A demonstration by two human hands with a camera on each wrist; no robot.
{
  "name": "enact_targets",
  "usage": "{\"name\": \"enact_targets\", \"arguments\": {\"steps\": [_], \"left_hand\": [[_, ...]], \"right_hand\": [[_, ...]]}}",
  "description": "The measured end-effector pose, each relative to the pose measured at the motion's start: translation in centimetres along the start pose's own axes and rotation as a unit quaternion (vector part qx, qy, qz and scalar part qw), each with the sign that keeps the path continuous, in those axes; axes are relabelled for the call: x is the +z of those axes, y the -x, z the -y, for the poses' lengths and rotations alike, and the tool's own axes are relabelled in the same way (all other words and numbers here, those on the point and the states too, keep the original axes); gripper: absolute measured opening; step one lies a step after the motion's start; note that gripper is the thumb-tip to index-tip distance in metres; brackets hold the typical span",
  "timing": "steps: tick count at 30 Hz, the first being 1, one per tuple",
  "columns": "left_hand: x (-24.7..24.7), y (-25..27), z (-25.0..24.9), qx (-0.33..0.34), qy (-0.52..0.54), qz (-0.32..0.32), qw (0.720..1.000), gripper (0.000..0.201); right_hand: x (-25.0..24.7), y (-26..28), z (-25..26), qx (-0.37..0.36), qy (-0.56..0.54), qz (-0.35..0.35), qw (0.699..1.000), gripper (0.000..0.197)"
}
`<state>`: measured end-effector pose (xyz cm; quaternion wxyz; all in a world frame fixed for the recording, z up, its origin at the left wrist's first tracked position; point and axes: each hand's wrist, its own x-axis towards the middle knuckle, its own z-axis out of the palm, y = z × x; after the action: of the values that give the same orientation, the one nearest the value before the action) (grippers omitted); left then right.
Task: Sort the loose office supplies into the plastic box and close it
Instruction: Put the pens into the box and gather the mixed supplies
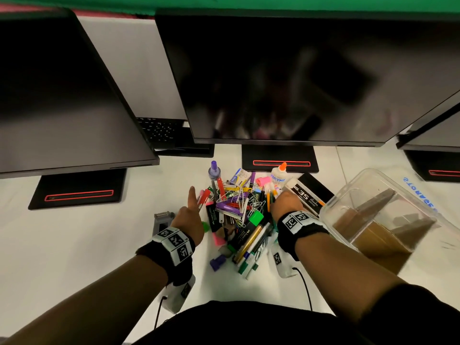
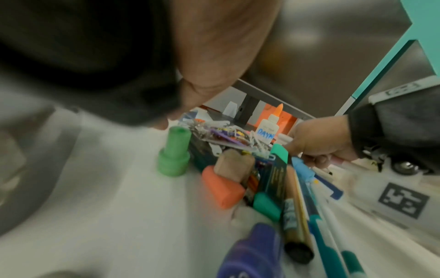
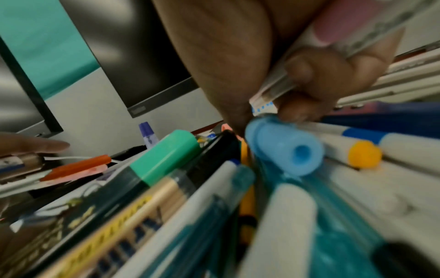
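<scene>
A heap of loose office supplies [image 1: 239, 212] lies on the white desk: markers, pens, paper clips, erasers and small boxes. My left hand [image 1: 193, 202] rests at the heap's left side with its index finger straight, beside several red pens [image 1: 203, 197]. My right hand [image 1: 285, 199] is at the heap's right side. In the right wrist view its fingers [image 3: 309, 79] are curled round a white pen with a pink part [image 3: 338, 35]. The clear plastic box [image 1: 378, 212] stands open and tilted to the right, with brown cardboard showing through it. No lid is in view.
A white glue bottle [image 1: 280, 174] and a black staples box [image 1: 307, 195] stand behind the heap. A grey tool [image 1: 163, 219] lies left of my left hand, and a green cap [image 2: 175, 152] stands near it. Dark monitors [image 1: 286, 78] on black stands overhang the back.
</scene>
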<state>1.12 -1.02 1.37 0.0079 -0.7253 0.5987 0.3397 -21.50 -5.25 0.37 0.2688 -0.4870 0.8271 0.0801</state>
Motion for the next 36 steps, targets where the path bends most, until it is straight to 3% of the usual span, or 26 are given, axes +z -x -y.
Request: {"name": "enact_targets", "arguments": {"steps": [5, 10, 13, 16, 18, 21, 26, 30, 31, 32, 36], "left_hand": [[-1.0, 0.7, -0.6, 0.027, 0.029, -0.012, 0.999, 0.099], [-1.5, 1.1, -1.5, 0.059, 0.048, -0.002, 0.997, 0.093], [-1.9, 1.2, -2.8, 0.071, 0.039, 0.002, 0.997, 0.081], [-2.3, 1.3, -4.4, 0.1, 0.032, 0.004, 0.994, 0.054], [-2.4, 1.3, -5.5, 0.115, 0.031, 0.015, 0.993, 0.036], [-2.3, 1.3, -7.1, 0.14, 0.026, 0.025, 0.989, 0.029], [-1.7, 2.6, -9.8, 0.196, 0.029, 0.037, 0.98, 0.022], [-0.8, 4.0, -12.2, 0.247, 0.01, 0.051, 0.968, 0.038], [-0.6, 4.3, -12.7, 0.252, 0.003, 0.055, 0.966, 0.037], [-0.3, 4.4, -13.0, 0.259, 0.001, 0.059, 0.964, 0.036], [0.8, 4.6, -13.4, 0.264, 0.003, 0.077, 0.961, 0.031]], "right_hand": [[-0.9, -0.1, 0.1, -0.034, 0.036, 0.015, 0.999, 0.035], [-1.2, 0.2, -0.4, -0.002, -0.025, -0.006, 1.0, 0.044], [-2.1, 1.1, -0.5, -0.014, -0.088, -0.047, 0.995, 0.045], [-3.4, 2.6, -0.4, -0.051, -0.163, -0.065, 0.983, 0.038], [-4.8, 3.7, -0.6, -0.08, -0.259, -0.084, 0.959, 0.029], [-7.6, 5.7, -1.3, -0.091, -0.385, -0.088, 0.914, 0.018], [-11.6, 7.4, -5.3, -0.018, -0.583, -0.062, 0.81, 0.017], [-13.0, 6.9, -9.7, 0.061, -0.681, -0.07, 0.727, 0.016], [-13.1, 6.7, -10.4, 0.077, -0.688, -0.064, 0.718, 0.017], [-13.1, 6.1, -11.2, 0.086, -0.688, -0.067, 0.718, 0.019], [-13.2, 4.3, -12.4, 0.109, -0.622, -0.057, 0.773, 0.005]]}}
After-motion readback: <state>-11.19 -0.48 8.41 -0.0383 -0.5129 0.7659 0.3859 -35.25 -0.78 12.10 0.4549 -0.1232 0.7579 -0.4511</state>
